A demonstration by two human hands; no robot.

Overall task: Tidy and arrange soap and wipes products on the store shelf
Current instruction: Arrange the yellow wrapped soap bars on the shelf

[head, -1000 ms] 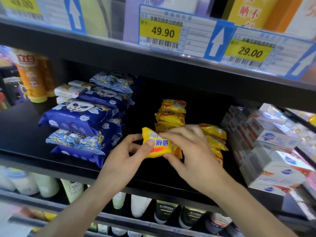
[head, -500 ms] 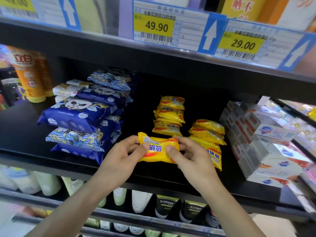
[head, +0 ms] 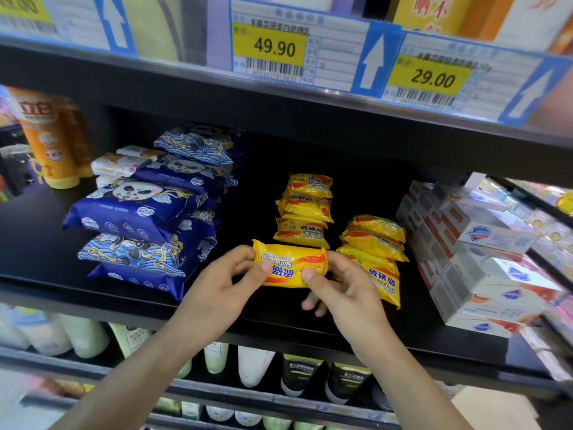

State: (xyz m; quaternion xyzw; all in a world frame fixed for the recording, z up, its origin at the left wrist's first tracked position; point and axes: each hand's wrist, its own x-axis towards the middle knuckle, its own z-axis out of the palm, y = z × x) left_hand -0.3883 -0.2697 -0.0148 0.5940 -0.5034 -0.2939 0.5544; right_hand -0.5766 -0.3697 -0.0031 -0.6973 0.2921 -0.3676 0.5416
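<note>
Soap bar [head: 290,267] mid-frame, lifted just off the shelf [head: 279,324], label upside down. My left hand [head: 217,293] and right hand [head: 344,293] each pinch an end now; a second ago the right covered it from above. Probably turning it (stacks [head: 305,209] behind, wipes [head: 145,212] center-left).

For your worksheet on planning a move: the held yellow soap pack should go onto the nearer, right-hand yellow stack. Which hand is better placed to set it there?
Probably the right hand. It grips the soap pack at the end nearest the right-hand stack; the left hand would have to cross over.
</note>
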